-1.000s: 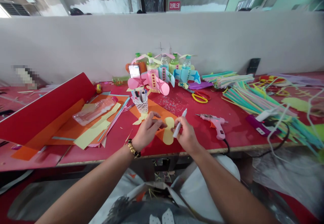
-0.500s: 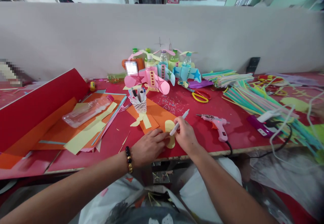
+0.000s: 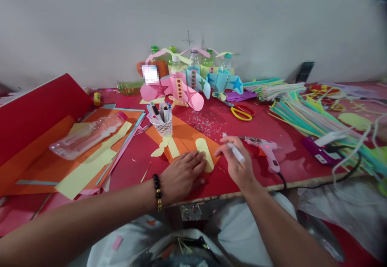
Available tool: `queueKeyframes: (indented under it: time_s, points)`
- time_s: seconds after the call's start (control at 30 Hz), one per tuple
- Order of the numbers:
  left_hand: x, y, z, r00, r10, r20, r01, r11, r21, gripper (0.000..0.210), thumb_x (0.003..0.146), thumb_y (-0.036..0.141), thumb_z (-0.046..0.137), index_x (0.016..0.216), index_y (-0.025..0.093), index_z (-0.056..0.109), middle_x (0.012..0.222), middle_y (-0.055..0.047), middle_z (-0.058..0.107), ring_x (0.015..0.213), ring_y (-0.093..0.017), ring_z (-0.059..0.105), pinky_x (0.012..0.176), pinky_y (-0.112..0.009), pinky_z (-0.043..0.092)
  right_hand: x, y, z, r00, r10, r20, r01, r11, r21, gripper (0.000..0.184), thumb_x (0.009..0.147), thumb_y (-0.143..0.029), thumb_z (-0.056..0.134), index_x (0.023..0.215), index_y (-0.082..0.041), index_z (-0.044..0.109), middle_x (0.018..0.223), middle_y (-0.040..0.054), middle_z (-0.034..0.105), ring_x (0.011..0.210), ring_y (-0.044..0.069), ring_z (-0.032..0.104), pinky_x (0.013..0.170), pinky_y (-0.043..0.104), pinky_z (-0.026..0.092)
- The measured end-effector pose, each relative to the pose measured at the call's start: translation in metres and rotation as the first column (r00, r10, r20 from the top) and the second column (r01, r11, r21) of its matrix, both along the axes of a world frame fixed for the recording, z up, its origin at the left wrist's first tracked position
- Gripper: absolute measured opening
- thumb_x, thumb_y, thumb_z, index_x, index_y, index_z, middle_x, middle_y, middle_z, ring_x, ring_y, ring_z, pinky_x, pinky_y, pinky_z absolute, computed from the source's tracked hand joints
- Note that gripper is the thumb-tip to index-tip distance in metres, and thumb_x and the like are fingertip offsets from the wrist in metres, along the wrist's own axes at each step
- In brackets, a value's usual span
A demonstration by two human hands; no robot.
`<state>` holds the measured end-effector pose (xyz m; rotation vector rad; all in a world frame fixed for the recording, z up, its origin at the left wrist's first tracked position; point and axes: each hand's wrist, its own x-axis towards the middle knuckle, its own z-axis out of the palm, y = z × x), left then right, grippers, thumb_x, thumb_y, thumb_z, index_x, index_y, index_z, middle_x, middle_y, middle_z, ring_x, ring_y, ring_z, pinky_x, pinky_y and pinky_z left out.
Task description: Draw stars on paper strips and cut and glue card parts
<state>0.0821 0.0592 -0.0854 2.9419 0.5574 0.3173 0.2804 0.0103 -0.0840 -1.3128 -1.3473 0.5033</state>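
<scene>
So, red tabletop (image 3: 130, 174), grey partition (image 3: 121, 25) behind; left hand (image 3: 184, 173) flat on yellow strip (image 3: 204, 150), right hand (image 3: 237, 166) curled round marker (image 3: 237, 154).

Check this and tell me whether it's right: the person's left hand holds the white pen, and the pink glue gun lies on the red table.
Wrong hand: the head view shows the white pen in the right hand. The pink glue gun does lie on the red table.
</scene>
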Motion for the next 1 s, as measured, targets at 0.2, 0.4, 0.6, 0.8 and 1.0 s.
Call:
queueKeyframes:
  time_s: [0.2,0.4,0.6,0.8,1.0]
  points:
    - [0.009,0.016,-0.002,0.997,0.057,0.051,-0.051,0.994,-0.101,0.047,0.091,0.041,0.051,0.133,0.02,0.049,0.14,-0.013,0.047,0.132,-0.028,0.039,0.108,-0.048,0.035,0.008,0.012,0.009,0.994,0.024,-0.108,-0.026,0.999,-0.019,0.027,0.095,-0.04,0.045,0.1,-0.02,0.062,0.074,0.0018,0.065,0.072,0.017,0.062,0.07,0.03,0.05]
    - [0.001,0.019,-0.005,1.0,0.021,0.011,-0.019,0.991,-0.136,0.054,0.091,0.05,0.048,0.139,0.028,0.044,0.149,-0.01,0.037,0.138,-0.031,0.031,0.111,-0.051,0.03,0.012,0.012,0.01,0.996,0.052,0.077,-0.041,0.989,-0.142,0.011,0.084,-0.029,0.063,0.081,-0.021,0.058,0.07,-0.0024,0.056,0.063,0.013,0.054,0.058,0.024,0.043]
    - [-0.001,0.022,-0.009,0.999,0.012,0.035,-0.006,0.987,-0.16,0.052,0.09,0.049,0.049,0.139,0.034,0.043,0.151,-0.007,0.033,0.138,-0.03,0.031,0.11,-0.051,0.03,0.017,0.0,0.002,0.979,0.075,0.19,-0.039,0.982,-0.185,0.006,0.088,-0.027,0.056,0.088,-0.022,0.06,0.072,-0.0015,0.059,0.058,0.012,0.052,0.052,0.024,0.04]
    - [0.002,0.022,-0.01,0.999,0.019,0.035,-0.011,0.979,-0.204,0.051,0.087,0.047,0.055,0.136,0.035,0.046,0.152,-0.006,0.031,0.137,-0.033,0.032,0.109,-0.054,0.032,0.017,0.006,0.007,0.94,0.052,0.338,0.004,0.987,-0.164,0.004,0.084,-0.021,0.059,0.086,-0.023,0.061,0.073,-0.0005,0.061,0.061,0.014,0.056,0.056,0.025,0.045]
    - [0.001,0.023,-0.001,0.999,0.012,-0.041,-0.022,0.966,-0.259,0.046,0.091,0.043,0.05,0.136,0.036,0.044,0.153,-0.005,0.028,0.139,-0.03,0.028,0.111,-0.053,0.029,0.011,0.01,0.012,0.903,0.058,0.425,0.037,0.977,-0.21,0.004,0.081,-0.016,0.06,0.081,-0.02,0.061,0.07,-0.0015,0.062,0.059,0.011,0.056,0.056,0.023,0.043]
